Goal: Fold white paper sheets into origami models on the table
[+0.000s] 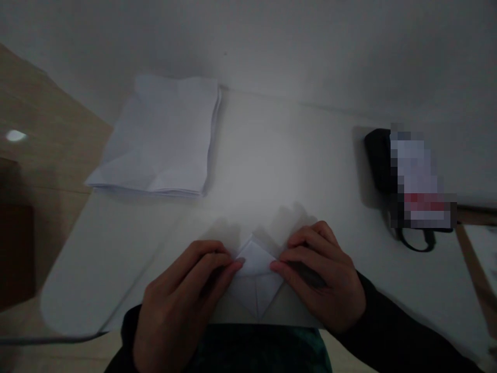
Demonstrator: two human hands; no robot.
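Pinching folded paper (256, 265) at sides, left hand (179, 300), right hand (328, 277), lower tip near tabletop (279, 166) edge, paper stack (166, 137) well apart.

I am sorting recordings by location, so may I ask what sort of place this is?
Probably a room indoors, perhaps at home or in an office: a white table against a pale wall, with tile-like floor beside it.

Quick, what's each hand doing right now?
Left hand: closed, pinching the folded paper at its left side.
Right hand: closed, pinching the same paper's right side.
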